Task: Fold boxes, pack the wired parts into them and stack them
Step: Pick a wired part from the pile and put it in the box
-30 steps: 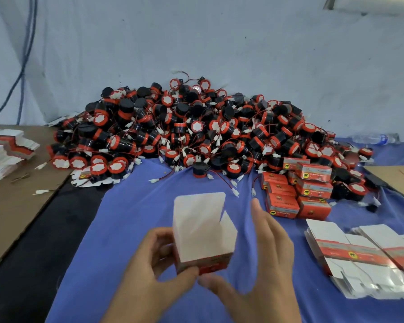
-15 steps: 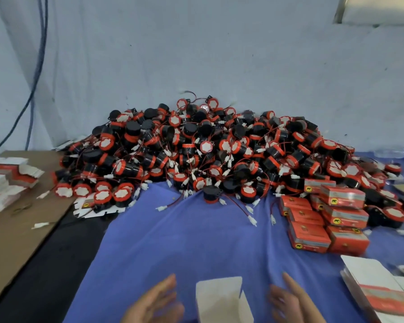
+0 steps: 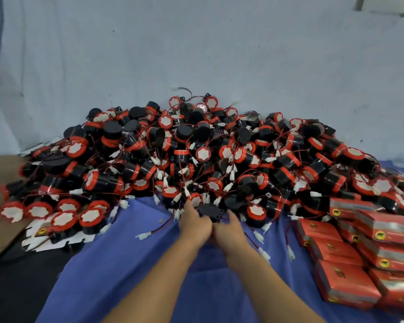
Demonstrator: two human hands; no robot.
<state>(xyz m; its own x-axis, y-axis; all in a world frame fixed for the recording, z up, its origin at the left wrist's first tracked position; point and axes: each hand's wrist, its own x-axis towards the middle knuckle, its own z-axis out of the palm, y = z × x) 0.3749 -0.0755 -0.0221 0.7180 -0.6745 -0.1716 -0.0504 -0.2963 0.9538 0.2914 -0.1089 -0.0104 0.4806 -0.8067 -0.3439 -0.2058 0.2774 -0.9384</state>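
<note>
- Pile (image 3: 196, 159) of black-and-red wired parts covers the back of the blue cloth (image 3: 126, 264). All places below are given relative to it.
- Boxes (image 3: 359, 252), red and closed, are stacked at the pile's right front corner, touching its edge.
- Step, as judged: picking one part off the pile for packing. No open box is in view.
- Left hand (image 3: 195, 221) and right hand (image 3: 229, 226) lie side by side at the centre of the pile's front edge, wrists close together.
- Part (image 3: 210, 211): black, its flat holed face up, at the pile's front edge between the tips of the two hands.
- Grip: fingers are bent toward the part, but they are blurred and seen from behind. I cannot tell whether either hand has closed on it.
- Next move, as judged: lift the part clear with its wire and plug. The wires here cross, so neighbouring parts may drag along.
- Plug (image 3: 144, 235), white and loose, lies on the cloth just in front of the pile, left of the hands.
</note>
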